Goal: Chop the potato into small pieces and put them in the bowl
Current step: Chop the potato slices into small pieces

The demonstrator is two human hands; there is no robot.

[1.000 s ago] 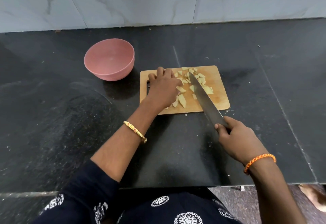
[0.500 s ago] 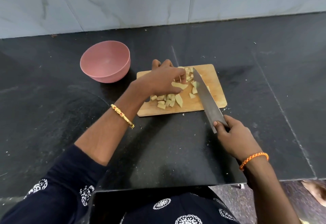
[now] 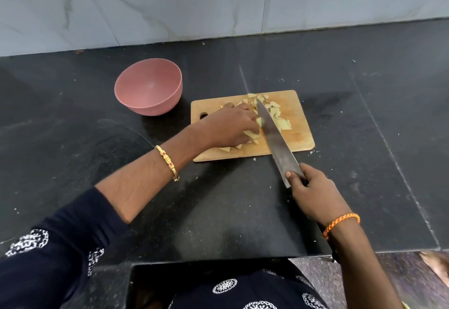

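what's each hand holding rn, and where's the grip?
Right hand holds the knife at the handle, thumb on the blade heel. Left hand rests on potato pieces; grip unclear.

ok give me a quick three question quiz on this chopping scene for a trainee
1. True or false: the pink bowl already holds potato pieces.
2. Which hand grips the knife? A) left hand B) right hand
3. Fill in: the potato pieces lie on the wooden ____.

Key:
1. False; the bowl looks empty.
2. B; the right hand holds it, while the left hand rests on the pieces.
3. Cutting board.
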